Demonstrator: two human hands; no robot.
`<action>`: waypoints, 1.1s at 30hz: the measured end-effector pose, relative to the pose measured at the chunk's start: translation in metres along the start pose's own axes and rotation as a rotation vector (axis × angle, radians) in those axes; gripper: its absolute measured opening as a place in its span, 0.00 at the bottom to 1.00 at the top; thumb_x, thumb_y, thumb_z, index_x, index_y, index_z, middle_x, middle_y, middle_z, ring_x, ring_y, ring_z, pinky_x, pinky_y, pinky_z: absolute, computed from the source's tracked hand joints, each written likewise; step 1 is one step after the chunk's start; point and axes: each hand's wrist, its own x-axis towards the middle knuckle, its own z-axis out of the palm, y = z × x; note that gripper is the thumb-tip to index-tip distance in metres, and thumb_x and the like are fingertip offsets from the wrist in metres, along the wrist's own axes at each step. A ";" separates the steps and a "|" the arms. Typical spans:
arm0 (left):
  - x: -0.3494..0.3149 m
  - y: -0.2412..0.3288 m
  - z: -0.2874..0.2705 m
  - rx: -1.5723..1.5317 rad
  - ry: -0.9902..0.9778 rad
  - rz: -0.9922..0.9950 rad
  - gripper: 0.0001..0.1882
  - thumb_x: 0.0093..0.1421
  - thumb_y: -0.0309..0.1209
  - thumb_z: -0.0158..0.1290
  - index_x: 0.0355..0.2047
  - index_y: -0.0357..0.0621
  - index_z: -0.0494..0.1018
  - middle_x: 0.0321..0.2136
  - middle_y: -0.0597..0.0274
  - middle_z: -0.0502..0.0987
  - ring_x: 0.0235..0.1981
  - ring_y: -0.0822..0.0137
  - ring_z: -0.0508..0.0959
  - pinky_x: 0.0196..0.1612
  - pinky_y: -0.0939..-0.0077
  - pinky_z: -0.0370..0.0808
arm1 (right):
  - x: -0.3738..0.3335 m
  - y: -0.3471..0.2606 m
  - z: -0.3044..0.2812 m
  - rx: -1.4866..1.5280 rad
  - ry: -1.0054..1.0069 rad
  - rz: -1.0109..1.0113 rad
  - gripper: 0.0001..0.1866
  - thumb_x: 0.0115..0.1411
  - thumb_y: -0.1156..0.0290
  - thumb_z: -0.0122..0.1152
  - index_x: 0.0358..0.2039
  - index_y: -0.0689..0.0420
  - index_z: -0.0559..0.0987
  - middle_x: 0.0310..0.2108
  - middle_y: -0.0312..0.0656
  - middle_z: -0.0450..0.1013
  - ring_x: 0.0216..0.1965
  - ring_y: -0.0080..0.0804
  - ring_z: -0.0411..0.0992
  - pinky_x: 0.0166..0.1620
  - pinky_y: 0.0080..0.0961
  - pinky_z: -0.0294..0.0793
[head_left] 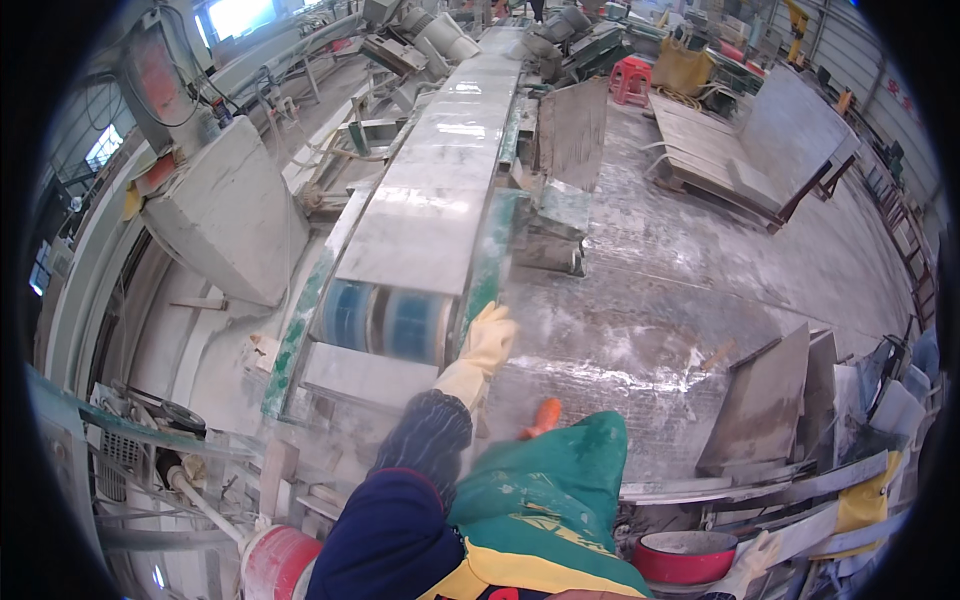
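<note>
My left hand (488, 340), in a cream rubber glove, is at the right edge of the conveyor, its fingers curled over the green side rail (492, 255). Just left of it are blue-banded rollers (388, 322) and the end of a pale stone slab (410, 235) lying on the conveyor. Low at the right, my right hand (752, 565) wears a similar glove with fingers apart, beside a red basin (684, 556) and a pale rail. It appears to hold nothing. A green apron (545, 480) covers my front.
Upright slabs (765, 400) lean at the right, near a metal rack. A stone block (225, 215) stands left of the conveyor. Further off are a slab-laden trestle (720, 160) and a red stool (630, 80). The concrete floor (640, 350) looks wet.
</note>
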 end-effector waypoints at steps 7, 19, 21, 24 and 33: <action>-0.001 -0.011 0.011 0.088 -0.037 -0.060 0.12 0.47 0.24 0.57 0.33 0.49 0.81 0.44 0.47 0.80 0.49 0.39 0.77 0.59 0.50 0.71 | 0.027 -0.003 -0.005 -0.099 0.007 0.084 0.35 0.70 0.38 0.41 0.70 0.45 0.64 0.70 0.43 0.60 0.70 0.46 0.57 0.65 0.55 0.60; -0.001 -0.004 0.005 0.135 0.030 0.010 0.11 0.47 0.23 0.59 0.32 0.50 0.82 0.42 0.46 0.82 0.53 0.40 0.77 0.63 0.50 0.69 | 0.062 0.000 -0.007 -0.138 -0.025 0.172 0.34 0.70 0.39 0.39 0.69 0.45 0.65 0.70 0.41 0.60 0.70 0.42 0.57 0.65 0.54 0.59; 0.001 -0.001 0.004 0.104 0.044 0.021 0.09 0.46 0.23 0.60 0.29 0.50 0.82 0.38 0.50 0.83 0.53 0.40 0.77 0.62 0.51 0.70 | 0.055 -0.007 -0.014 -0.136 -0.005 0.154 0.34 0.70 0.39 0.38 0.69 0.44 0.65 0.70 0.41 0.60 0.70 0.42 0.57 0.65 0.54 0.59; 0.002 0.003 0.001 0.054 0.048 0.016 0.07 0.47 0.22 0.58 0.27 0.47 0.80 0.33 0.55 0.83 0.52 0.44 0.78 0.63 0.49 0.69 | 0.029 -0.017 -0.016 -0.119 -0.052 0.184 0.36 0.70 0.39 0.40 0.70 0.46 0.63 0.70 0.42 0.59 0.70 0.41 0.56 0.66 0.55 0.57; 0.003 0.004 -0.001 -0.022 0.098 0.091 0.03 0.46 0.24 0.55 0.24 0.45 0.77 0.34 0.50 0.77 0.38 0.43 0.75 0.42 0.51 0.73 | -0.071 -0.049 -0.028 0.427 0.120 0.154 0.40 0.60 0.48 0.66 0.64 0.63 0.68 0.61 0.56 0.67 0.60 0.44 0.67 0.61 0.45 0.67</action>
